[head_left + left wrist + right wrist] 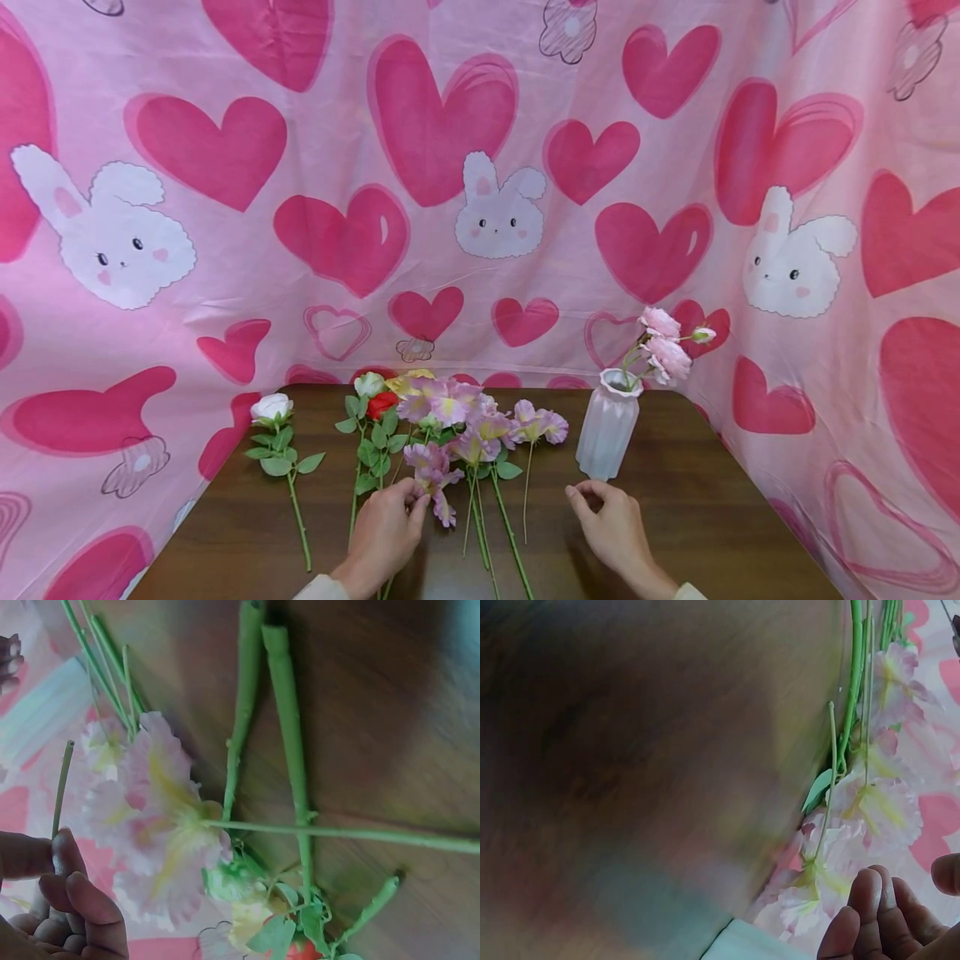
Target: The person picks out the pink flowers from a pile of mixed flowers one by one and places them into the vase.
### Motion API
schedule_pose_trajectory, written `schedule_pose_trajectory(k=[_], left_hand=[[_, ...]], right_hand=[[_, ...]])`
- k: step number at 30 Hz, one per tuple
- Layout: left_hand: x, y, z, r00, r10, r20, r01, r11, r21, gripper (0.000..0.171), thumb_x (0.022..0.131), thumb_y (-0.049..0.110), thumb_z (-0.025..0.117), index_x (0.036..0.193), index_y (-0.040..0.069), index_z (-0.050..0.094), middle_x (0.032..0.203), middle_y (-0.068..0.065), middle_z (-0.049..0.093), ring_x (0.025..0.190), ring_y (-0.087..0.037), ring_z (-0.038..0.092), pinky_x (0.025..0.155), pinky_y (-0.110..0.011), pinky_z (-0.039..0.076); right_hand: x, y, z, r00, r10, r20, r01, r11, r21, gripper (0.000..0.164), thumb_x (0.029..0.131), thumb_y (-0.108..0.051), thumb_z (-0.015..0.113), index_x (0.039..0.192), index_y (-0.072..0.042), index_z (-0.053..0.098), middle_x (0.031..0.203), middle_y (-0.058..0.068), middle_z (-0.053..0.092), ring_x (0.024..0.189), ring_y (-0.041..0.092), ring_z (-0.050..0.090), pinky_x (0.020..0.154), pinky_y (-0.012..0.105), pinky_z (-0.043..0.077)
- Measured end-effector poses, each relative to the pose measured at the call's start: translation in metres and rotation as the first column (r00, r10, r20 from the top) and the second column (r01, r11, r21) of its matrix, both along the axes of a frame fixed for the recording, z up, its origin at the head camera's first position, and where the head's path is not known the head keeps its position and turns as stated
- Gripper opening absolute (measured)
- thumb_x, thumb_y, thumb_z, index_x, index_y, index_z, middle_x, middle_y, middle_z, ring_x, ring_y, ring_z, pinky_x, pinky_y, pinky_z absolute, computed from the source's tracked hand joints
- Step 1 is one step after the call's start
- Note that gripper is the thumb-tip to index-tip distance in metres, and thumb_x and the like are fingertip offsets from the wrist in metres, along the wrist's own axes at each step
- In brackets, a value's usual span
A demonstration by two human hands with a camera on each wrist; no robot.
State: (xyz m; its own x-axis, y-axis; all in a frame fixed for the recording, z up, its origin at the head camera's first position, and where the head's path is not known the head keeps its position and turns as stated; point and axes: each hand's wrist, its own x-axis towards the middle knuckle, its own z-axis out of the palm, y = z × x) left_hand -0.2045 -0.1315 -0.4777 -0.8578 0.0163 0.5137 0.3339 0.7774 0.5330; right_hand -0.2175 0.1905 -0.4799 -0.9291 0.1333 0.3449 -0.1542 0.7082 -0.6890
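My left hand (387,527) is over the flowers at the middle left, beside a pale purple flower (431,475) with a yellow centre. In the left wrist view, thumb and forefinger pinch a thin green stem (62,787) with a cut end; its other end is hidden. My right hand (615,527) is in front of the white vase (603,429), its fingers loosely bent and nothing between them. Pink flowers (666,346) with a bud stand in the vase, leaning right. More purple flowers (536,422) lie between the hands.
A white rose (272,410) with leaves lies alone at the left of the brown table (712,517). Near the back lie a red rose (382,406), a pale green-white rose (369,384) and a yellow flower (408,382). A pink curtain (337,150) surrounds the table.
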Motion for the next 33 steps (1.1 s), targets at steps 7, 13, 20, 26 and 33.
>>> schedule_pose_trajectory(k=[7,13,20,26,33], left_hand=[[0.001,0.007,-0.001,0.999,-0.03,-0.015,0.03,1.0,-0.003,0.022,0.086,0.009,0.08,0.074,0.02,0.066,0.068,0.015,0.065,0.06,0.0,0.055,0.053,-0.025,0.04],[0.001,0.015,0.0,0.997,-0.057,-0.043,0.058,0.998,0.024,0.022,0.087,0.008,0.08,0.074,0.021,0.067,0.068,0.016,0.065,0.061,0.001,0.055,0.053,-0.026,0.042],[0.002,0.024,-0.001,0.995,-0.071,-0.074,0.074,0.997,0.032,0.022,0.084,0.008,0.081,0.074,0.02,0.066,0.066,0.018,0.062,0.059,0.001,0.055,0.052,-0.027,0.042],[0.001,0.031,-0.001,0.986,-0.079,-0.145,0.083,0.996,0.018,0.026,0.082,0.007,0.083,0.072,0.022,0.064,0.066,0.018,0.061,0.059,0.003,0.053,0.052,-0.025,0.041],[0.0,0.038,0.001,0.987,-0.082,-0.139,0.085,0.996,0.01,0.024,0.083,0.01,0.082,0.072,0.022,0.065,0.065,0.018,0.058,0.058,0.002,0.049,0.052,-0.023,0.039]], right_hand=[[0.0,-0.003,0.0,1.0,0.0,0.009,0.0,1.0,-0.018,0.011,0.093,-0.026,0.077,0.085,-0.019,0.077,0.073,-0.012,0.067,0.067,0.006,0.057,0.064,0.028,0.046],[0.001,-0.005,0.0,1.0,0.005,0.024,-0.004,1.0,-0.026,0.013,0.094,-0.027,0.076,0.087,-0.018,0.077,0.072,-0.012,0.066,0.066,0.006,0.056,0.063,0.027,0.045],[0.002,-0.008,0.0,1.0,0.007,0.028,-0.006,0.999,-0.044,0.012,0.094,-0.026,0.077,0.086,-0.017,0.077,0.071,-0.011,0.065,0.065,0.006,0.055,0.062,0.026,0.045],[0.0,-0.008,0.0,1.0,0.0,0.013,0.0,0.999,-0.033,0.011,0.093,-0.025,0.077,0.085,-0.018,0.077,0.07,-0.012,0.065,0.065,0.006,0.056,0.063,0.027,0.045],[-0.001,-0.01,0.0,1.0,0.004,0.0,-0.004,0.999,-0.043,0.011,0.092,-0.024,0.078,0.083,-0.019,0.076,0.069,-0.012,0.064,0.064,0.006,0.056,0.063,0.026,0.045]])
